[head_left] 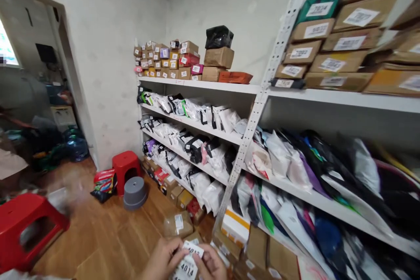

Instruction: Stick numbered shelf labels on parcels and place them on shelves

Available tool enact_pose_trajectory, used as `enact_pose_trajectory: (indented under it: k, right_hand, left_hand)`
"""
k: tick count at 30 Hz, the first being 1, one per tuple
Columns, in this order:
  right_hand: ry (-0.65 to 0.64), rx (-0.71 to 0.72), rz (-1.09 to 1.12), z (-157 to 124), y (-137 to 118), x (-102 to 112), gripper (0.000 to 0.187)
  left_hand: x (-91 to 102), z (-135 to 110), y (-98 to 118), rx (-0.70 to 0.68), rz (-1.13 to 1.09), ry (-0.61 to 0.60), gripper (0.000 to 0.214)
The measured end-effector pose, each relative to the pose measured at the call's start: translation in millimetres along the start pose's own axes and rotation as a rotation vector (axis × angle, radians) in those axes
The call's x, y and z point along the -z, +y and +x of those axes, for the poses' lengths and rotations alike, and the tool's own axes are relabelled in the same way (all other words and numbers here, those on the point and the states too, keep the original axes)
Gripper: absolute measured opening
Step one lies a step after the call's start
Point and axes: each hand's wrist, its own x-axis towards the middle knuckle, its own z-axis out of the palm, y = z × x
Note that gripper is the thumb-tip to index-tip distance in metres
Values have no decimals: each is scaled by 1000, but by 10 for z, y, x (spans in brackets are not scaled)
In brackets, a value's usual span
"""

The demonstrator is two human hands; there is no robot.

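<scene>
Low in the head view, my left hand (166, 257) and my right hand (213, 263) are close together, both pinching a strip of white number labels (187, 267). Printed on the labels are black numbers, "4014" on one and what looks like "4013" on the one above. My fingers cover the strip's sides, and its lower end runs out of the picture. Just beyond my hands, a plastic-wrapped cardboard parcel (179, 224) with a white label lies on the wooden floor.
White metal shelves (197, 84) hold labelled boxes on top and bagged parcels below. More cardboard boxes (257, 245) stand at floor level on the right. Left are a red stool (24, 227), another red stool (126, 162), a grey stool (135, 192) and a doorway.
</scene>
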Motion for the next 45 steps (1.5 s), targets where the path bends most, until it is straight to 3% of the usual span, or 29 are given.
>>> enact_pose_trajectory:
  k: [3, 6, 12, 18, 23, 27, 28, 31, 34, 37, 41, 45]
  right_hand:
    - [-75, 141, -114, 898, -144, -139, 30]
    - [-108, 309, -291, 1664, -391, -298, 22]
    - [-114, 644, -634, 2861, -1019, -471, 25]
    - [8, 975, -788, 4082, -1706, -773, 24]
    - [219, 1206, -952, 5095, -2364, -1256, 17]
    - [655, 1344, -1010, 6076, -3140, -1435, 24]
    - [747, 1327, -1020, 6327, -3349, -1411, 27]
    - [841, 1114, -1130, 6941, -3848, -1224, 37]
    - [931, 984, -1300, 7225, -4027, -1039, 63]
    - [1061, 1056, -1426, 7269, -3980, -988, 74]
    - [966, 1032, -1512, 7241, -3889, -1023, 65]
    - [1153, 881, -1361, 7148, -3824, -1002, 45]
  left_hand:
    - [275, 764, -125, 2, -3, 112, 46]
    - [518, 1436, -214, 31, -146, 216, 41]
    - [878, 2665, -207, 17, -471, 107, 39]
    - [1496, 4100, -19, -212, -546, 105, 32]
    - [2182, 5246, 86, -411, -675, -97, 39]
    - [2677, 6029, 140, -555, -582, -100, 36]
    - [2778, 6209, 160, -614, -545, -89, 36]
    - [2992, 6696, 256, -845, -493, -87, 34]
    - [3066, 7069, 393, -1020, -524, -131, 32]
    - [3023, 7318, 528, -1085, -594, -184, 33]
    - [2863, 7520, 644, -1118, -667, -232, 36]
    - [2721, 7676, 715, -1048, -751, -226, 36]
